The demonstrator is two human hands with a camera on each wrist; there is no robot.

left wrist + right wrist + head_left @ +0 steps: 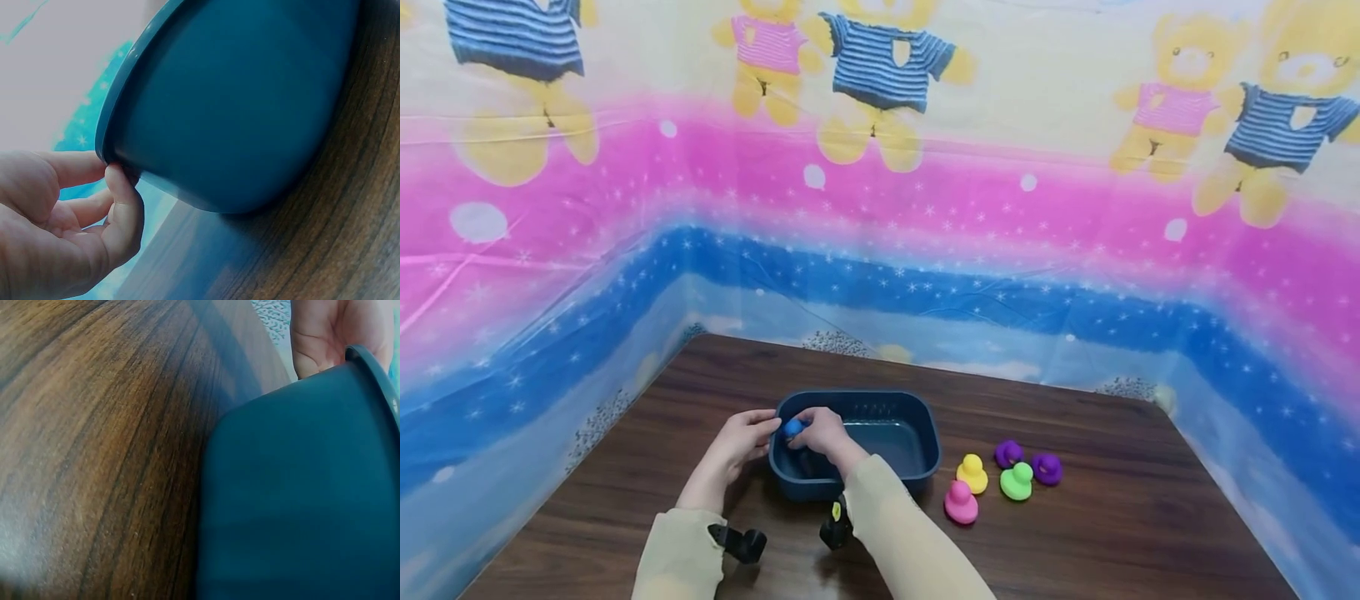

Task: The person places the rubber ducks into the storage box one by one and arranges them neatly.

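Observation:
A dark blue-green plastic basin [880, 395] stands on the wooden table. My left hand [737, 442] is at its left end, thumb and finger pinching the rim, as the left wrist view shows. Over the front wall reaches my right hand [822, 433], gripping a small blue toy duck [793, 428] inside the basin's left part. Its fingers partly cover that duck. In the right wrist view the basin's outer wall [300, 487] takes up much of the frame.
Right of the basin are a yellow duck [972, 475], a pink duck [961, 503], a green duck [1017, 482] and two purple ducks [1047, 469]. A printed bear curtain [880, 217] surrounds the table's back and sides. Black wrist cameras [745, 546] hang below both sleeves.

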